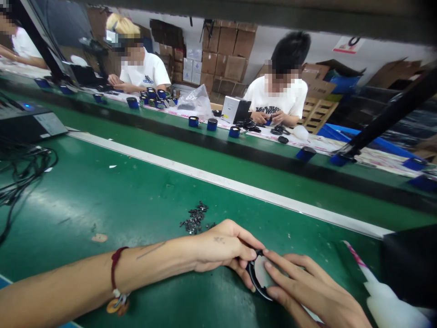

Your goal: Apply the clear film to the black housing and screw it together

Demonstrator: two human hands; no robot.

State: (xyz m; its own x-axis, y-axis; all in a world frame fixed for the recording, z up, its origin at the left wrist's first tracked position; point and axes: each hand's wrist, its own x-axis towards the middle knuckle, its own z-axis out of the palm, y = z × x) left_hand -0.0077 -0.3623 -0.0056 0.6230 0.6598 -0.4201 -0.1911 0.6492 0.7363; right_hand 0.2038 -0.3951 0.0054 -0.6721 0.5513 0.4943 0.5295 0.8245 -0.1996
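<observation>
Right now a small round black part, with a pale grey-white face inside its dark rim, sits low at the near edge of the green bench mat, a little right of centre, and both hands are closed in on it. The left hand reaches in from the near left, its thumb and fingertips pinching the part's upper left rim, while the right hand comes from the near right with its fingers laid flat and pressing on the pale face. Judging from this, the fitting or pressing of that face is under way rather than done, since both hands are on the piece and it has not been set aside. Just beyond the left hand lies a loose heap of tiny black pieces, apart from the part, which suggests plenty of stock is left to work through. A red cord bracelet circles the left wrist. At the near right a white squeeze bottle lies tilted on the mat. Farther off runs a white strip, then a green conveyor lane, and on the far bench blue cylindrical units stand in a row before two seated people in white shirts.
</observation>
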